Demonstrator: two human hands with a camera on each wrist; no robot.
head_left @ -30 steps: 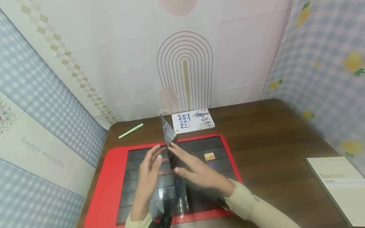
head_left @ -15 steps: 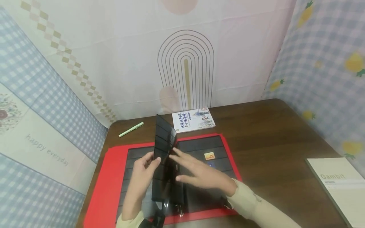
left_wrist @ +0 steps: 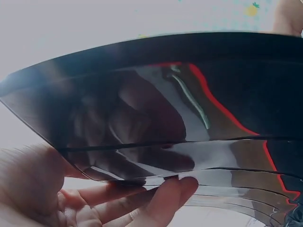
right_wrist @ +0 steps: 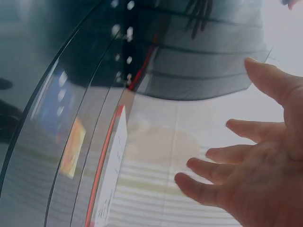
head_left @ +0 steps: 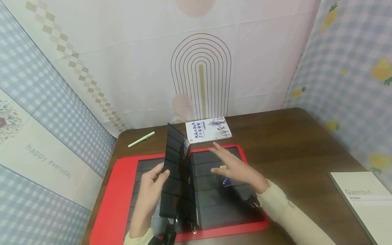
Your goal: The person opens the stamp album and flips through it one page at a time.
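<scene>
A red binder (head_left: 120, 190) with black pocket pages lies open on the brown table (head_left: 294, 146). My left hand (head_left: 161, 172) pinches one glossy black page (head_left: 176, 170) by its left edge and holds it upright over the spine. In the left wrist view my fingers (left_wrist: 161, 198) curl under that page (left_wrist: 189, 104). My right hand (head_left: 234, 167) hovers flat, fingers straight, over the right-hand page (head_left: 214, 204) and holds nothing. It partly hides a small orange card (head_left: 223, 166) and a blue one (head_left: 228, 182). The right wrist view shows the spread fingers (right_wrist: 222, 165) and the orange card (right_wrist: 73, 146).
A thin illustrated booklet (head_left: 208, 129) lies just behind the binder and a light green pen (head_left: 141, 139) behind it to the left. A pale notebook marked Gambit (head_left: 367, 204) sits at the right table edge. Fabric walls (head_left: 196, 61) close in three sides.
My right hand let go of the standing page and moved right and away, over the right-hand page. My left hand kept the page and tipped it slightly leftward.
</scene>
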